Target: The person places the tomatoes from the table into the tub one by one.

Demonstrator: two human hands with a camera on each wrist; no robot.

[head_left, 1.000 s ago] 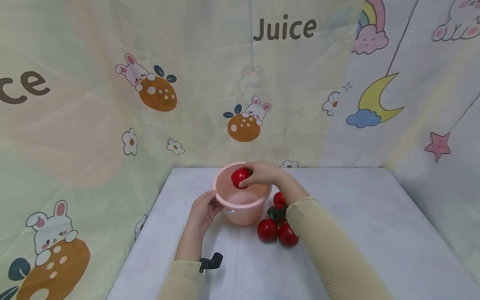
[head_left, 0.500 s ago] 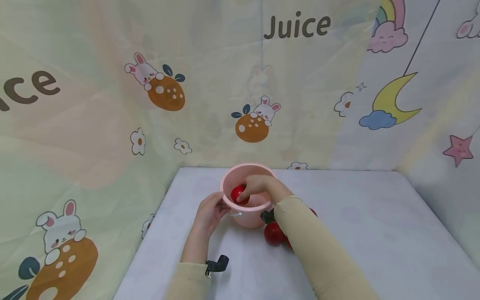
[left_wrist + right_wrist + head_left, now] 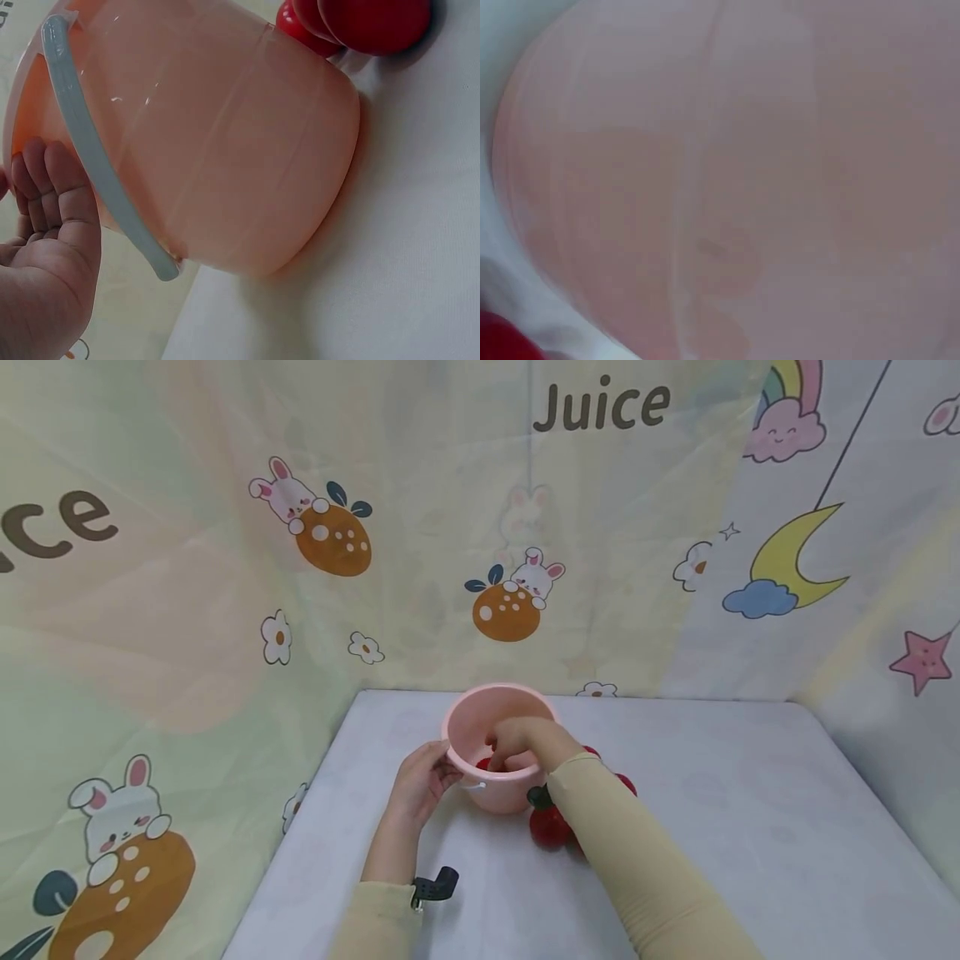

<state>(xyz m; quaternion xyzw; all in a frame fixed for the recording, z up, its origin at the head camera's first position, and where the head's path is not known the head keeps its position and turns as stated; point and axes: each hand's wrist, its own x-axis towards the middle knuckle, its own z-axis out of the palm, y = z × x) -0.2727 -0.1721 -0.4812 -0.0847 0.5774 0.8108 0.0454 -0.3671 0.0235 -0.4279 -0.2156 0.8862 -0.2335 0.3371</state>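
A pink bucket [image 3: 501, 795] stands on the table, its mouth tilted toward me in the head view. My left hand [image 3: 417, 783] grips the rim at its left side, thumb on top and fingers underneath. In the left wrist view those fingers lie behind the grey handle [image 3: 101, 154]. My right hand [image 3: 521, 737] reaches down inside the bucket with bent fingers. Low in the bucket a red apple [image 3: 483, 764] shows just below the fingertips, partly hidden by the front rim. The right wrist view is filled by the bucket's blurred pink wall [image 3: 727, 150].
Several more red apples [image 3: 550, 828] lie against the bucket's right side, partly covered by the right sleeve [image 3: 630, 852]. The white table [image 3: 720, 793] meets a printed cloth backdrop [image 3: 420, 527] at the back and sides.
The right hand has carried the apple down into the bucket; the apple now sits lower, apart from the fingers' earlier hold. The left hand stays on the rim. The head view has shifted slightly.
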